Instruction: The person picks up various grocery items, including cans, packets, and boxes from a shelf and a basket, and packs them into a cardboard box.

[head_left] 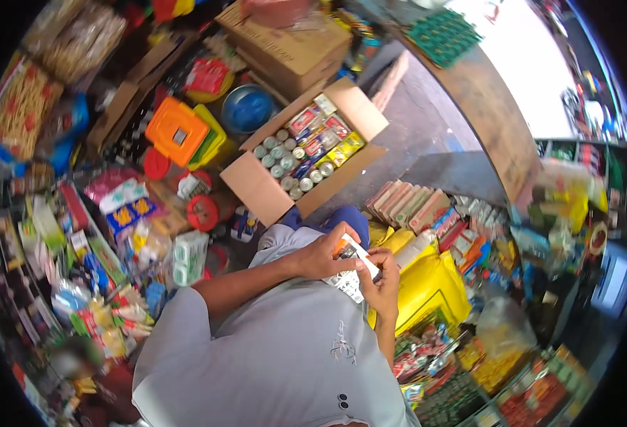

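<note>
Close in front of my grey shirt, both hands hold a small white packet (348, 285) with dark and orange print. My left hand (325, 255) is closed on its left side, with the thumb lying across the front. The fingers of my right hand (382, 277) pinch its right edge. Whether the packet is a box or a flat card is hard to tell, because my fingers cover part of it. Beyond my hands an open cardboard box (256, 191) holds several cans and small coloured cartons; neither hand touches it.
Orange plastic baskets (177, 132) and a blue bowl (248, 109) stand left of the box. To my right lie yellow sacks (438, 288) and a row of brownish packs (407, 205). A wooden counter (502, 135) curves along the right. Packaged goods crowd the left side.
</note>
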{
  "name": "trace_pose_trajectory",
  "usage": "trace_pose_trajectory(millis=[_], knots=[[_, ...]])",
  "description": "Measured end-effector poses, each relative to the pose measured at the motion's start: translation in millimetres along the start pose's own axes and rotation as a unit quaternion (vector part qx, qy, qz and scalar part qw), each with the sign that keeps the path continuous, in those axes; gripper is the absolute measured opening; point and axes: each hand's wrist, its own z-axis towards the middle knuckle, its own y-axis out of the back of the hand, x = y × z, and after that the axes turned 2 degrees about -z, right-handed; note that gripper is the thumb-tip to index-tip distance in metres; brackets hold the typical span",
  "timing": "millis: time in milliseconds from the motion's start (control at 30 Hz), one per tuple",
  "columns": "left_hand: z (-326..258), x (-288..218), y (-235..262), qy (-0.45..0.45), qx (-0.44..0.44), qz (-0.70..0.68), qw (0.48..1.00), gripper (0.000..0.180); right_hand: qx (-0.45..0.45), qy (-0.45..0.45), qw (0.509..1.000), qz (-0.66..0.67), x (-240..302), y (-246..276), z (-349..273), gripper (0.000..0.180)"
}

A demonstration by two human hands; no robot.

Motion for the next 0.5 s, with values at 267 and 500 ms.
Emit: trace_pose_trajectory(millis=[267, 500], knots=[[10.8, 18.0, 3.6, -0.013, -0.177, -0.102, 0.979, 0.046, 0.382, 0.013, 0.904, -0.192, 32.2, 18.3, 117.4, 0.039], [50.6, -39.5, -1.4, -0.022, -0.315, -0.054, 0.947, 0.047, 0.614, 0.197, 0.708, -0.290, 43.9, 18.8, 244.4, 0.053]])
